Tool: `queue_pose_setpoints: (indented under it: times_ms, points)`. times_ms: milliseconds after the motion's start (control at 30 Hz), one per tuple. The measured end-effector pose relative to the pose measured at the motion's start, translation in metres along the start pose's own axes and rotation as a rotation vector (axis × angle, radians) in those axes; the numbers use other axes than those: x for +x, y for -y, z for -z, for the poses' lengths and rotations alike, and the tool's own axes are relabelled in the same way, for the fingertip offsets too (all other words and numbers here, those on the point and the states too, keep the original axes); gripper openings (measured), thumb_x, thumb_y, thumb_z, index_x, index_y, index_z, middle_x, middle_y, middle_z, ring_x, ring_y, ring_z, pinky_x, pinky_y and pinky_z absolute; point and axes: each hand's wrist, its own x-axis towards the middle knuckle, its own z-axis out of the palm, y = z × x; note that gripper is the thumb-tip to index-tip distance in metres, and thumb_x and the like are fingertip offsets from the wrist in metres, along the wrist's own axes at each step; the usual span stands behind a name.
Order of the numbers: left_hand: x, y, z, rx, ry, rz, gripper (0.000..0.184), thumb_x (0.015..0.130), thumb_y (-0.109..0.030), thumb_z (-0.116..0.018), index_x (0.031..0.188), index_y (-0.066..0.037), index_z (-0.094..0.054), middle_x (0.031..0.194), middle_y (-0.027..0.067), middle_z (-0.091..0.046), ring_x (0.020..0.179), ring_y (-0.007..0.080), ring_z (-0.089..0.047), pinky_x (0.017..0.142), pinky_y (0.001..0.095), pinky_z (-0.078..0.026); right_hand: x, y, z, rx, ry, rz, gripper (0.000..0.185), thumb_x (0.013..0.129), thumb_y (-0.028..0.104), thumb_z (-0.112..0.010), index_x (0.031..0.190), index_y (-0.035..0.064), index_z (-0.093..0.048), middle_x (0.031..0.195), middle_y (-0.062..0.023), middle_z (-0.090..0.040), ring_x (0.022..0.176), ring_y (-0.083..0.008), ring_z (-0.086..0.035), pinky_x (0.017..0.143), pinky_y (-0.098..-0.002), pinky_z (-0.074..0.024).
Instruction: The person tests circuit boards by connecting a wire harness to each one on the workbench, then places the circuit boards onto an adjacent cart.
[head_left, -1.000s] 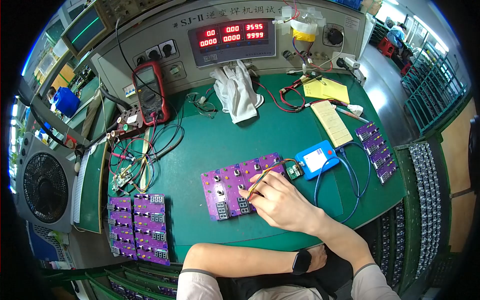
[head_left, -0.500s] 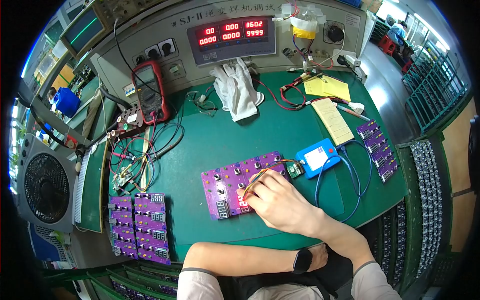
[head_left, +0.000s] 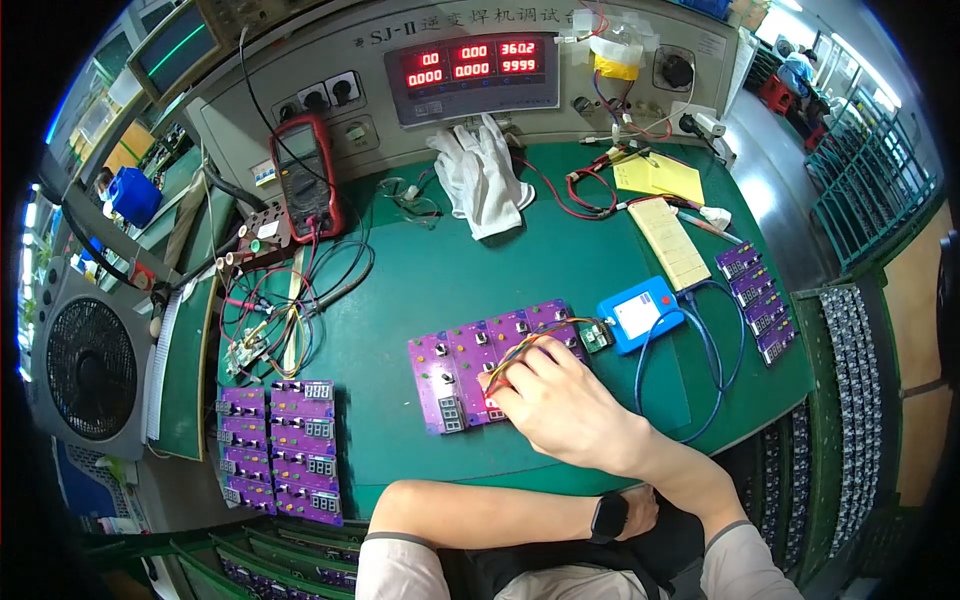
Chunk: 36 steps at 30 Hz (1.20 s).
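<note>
My right hand [head_left: 565, 405] is closed in a pinch on a bundle of coloured wires [head_left: 515, 352], its fingertips over a purple circuit board panel [head_left: 432, 375]. Whatever sits at the wire ends is hidden by the fingers. A red-lit digit display [head_left: 494, 406] shows partly beside my fingertips, while the display to its left is unlit. From the hand the wires run to a small green board [head_left: 597, 337] next to a blue box with a white screen [head_left: 638, 315]. My left hand [head_left: 640, 512] rests low by my lap, below the right forearm, its fingers mostly hidden.
Purple boards lie in two columns [head_left: 305, 450] at left and in another group [head_left: 758, 305] at right. White gloves [head_left: 482, 180], a red multimeter [head_left: 308, 180], tangled leads [head_left: 290, 325] and a cream-coloured block [head_left: 668, 245] are on the green bench [head_left: 390, 290]. A fan [head_left: 95, 355] stands left.
The whole view has shifted slightly. My right hand keeps its pinch on the wires at the same part of the panel, and less of the lit display shows now.
</note>
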Motion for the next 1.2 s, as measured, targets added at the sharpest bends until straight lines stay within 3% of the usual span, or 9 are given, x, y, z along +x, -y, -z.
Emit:
queue_pose_setpoints:
  times_ms: [67, 233, 467, 567, 667, 800, 867, 1167, 1200]
  points:
    - [0.006, -0.003, -0.022, -0.116, 0.074, 0.026, 0.023, 0.090, -0.019, -0.058, 0.097, -0.008, -0.077, 0.105, 0.0095, -0.075, 0.110, 0.0283, -0.068, 0.107, 0.0488, -0.044, 0.001, 0.000, 0.000, -0.005, -0.010, 0.000, 0.025, 0.082, 0.010, -0.065, 0.107, 0.0041, -0.068, 0.103, -0.0116, -0.065, 0.106, -0.0283, -0.061, 0.107, -0.0449, -0.0420]
    - [0.003, 0.006, 0.022, -0.073, 0.137, -0.041, 0.023, 0.090, -0.019, -0.059, 0.099, -0.007, -0.076, 0.107, 0.0103, -0.075, 0.110, 0.0281, -0.069, 0.108, 0.0463, -0.045, 0.002, 0.001, -0.001, -0.020, -0.012, -0.001, 0.025, 0.083, 0.009, -0.065, 0.107, 0.0050, -0.069, 0.102, -0.0114, -0.064, 0.104, -0.0290, -0.061, 0.106, -0.0447, -0.0429]
    - [0.004, 0.011, 0.032, -0.086, 0.194, -0.080, 0.026, 0.091, -0.020, -0.059, 0.105, -0.006, -0.075, 0.111, 0.0122, -0.074, 0.113, 0.0286, -0.068, 0.109, 0.0455, -0.045, 0.003, 0.001, 0.001, -0.013, 0.003, -0.003, 0.026, 0.082, 0.009, -0.066, 0.107, 0.0050, -0.069, 0.103, -0.0108, -0.064, 0.103, -0.0283, -0.061, 0.104, -0.0434, -0.0430]
    - [0.014, -0.007, -0.051, -0.136, 0.079, -0.009, 0.027, 0.091, -0.021, -0.058, 0.108, -0.005, -0.074, 0.111, 0.0128, -0.074, 0.114, 0.0293, -0.067, 0.108, 0.0457, -0.046, 0.003, 0.002, 0.001, -0.018, 0.003, -0.005, 0.025, 0.082, 0.009, -0.066, 0.107, 0.0051, -0.069, 0.103, -0.0107, -0.064, 0.104, -0.0282, -0.060, 0.104, -0.0432, -0.0428]
    - [0.007, 0.006, 0.018, -0.087, 0.178, -0.060, 0.027, 0.092, -0.020, -0.058, 0.106, -0.006, -0.074, 0.112, 0.0133, -0.074, 0.113, 0.0306, -0.068, 0.108, 0.0463, -0.046, 0.002, 0.001, 0.001, -0.014, -0.002, -0.007, 0.025, 0.082, 0.009, -0.066, 0.107, 0.0050, -0.069, 0.103, -0.0108, -0.064, 0.104, -0.0282, -0.060, 0.105, -0.0434, -0.0427]
    - [0.012, -0.004, -0.019, -0.108, 0.136, -0.011, 0.026, 0.092, -0.020, -0.058, 0.106, -0.006, -0.075, 0.112, 0.0135, -0.074, 0.113, 0.0312, -0.068, 0.109, 0.0474, -0.046, 0.002, 0.002, 0.001, -0.009, -0.005, -0.011, 0.026, 0.083, 0.009, -0.066, 0.108, 0.0046, -0.069, 0.103, -0.0110, -0.064, 0.104, -0.0283, -0.060, 0.105, -0.0438, -0.0426]
    - [0.013, -0.010, -0.049, -0.093, 0.001, 0.024, 0.026, 0.092, -0.019, -0.057, 0.105, -0.006, -0.075, 0.112, 0.0135, -0.074, 0.113, 0.0312, -0.068, 0.110, 0.0485, -0.045, 0.002, 0.002, 0.000, -0.002, -0.007, -0.016, 0.026, 0.083, 0.008, -0.065, 0.108, 0.0046, -0.069, 0.103, -0.0111, -0.064, 0.104, -0.0285, -0.060, 0.105, -0.0437, -0.0426]
    - [0.007, 0.002, 0.003, -0.122, 0.124, 0.043, 0.029, 0.093, -0.020, -0.056, 0.110, -0.006, -0.076, 0.115, 0.0116, -0.074, 0.117, 0.0306, -0.066, 0.112, 0.0514, -0.041, -0.001, -0.004, -0.008, 0.077, -0.026, -0.008, 0.030, 0.081, 0.007, -0.065, 0.111, 0.0028, -0.066, 0.106, -0.0127, -0.064, 0.108, -0.0287, -0.061, 0.108, -0.0443, -0.0417]
    - [0.016, 0.002, -0.018, -0.122, 0.124, 0.043, 0.029, 0.093, -0.020, -0.056, 0.110, -0.006, -0.076, 0.115, 0.0116, -0.074, 0.117, 0.0306, -0.066, 0.112, 0.0514, -0.041, -0.002, -0.005, -0.008, 0.089, -0.051, -0.005, 0.030, 0.081, 0.006, -0.065, 0.112, 0.0031, -0.066, 0.106, -0.0125, -0.064, 0.108, -0.0288, -0.061, 0.109, -0.0442, -0.0417]
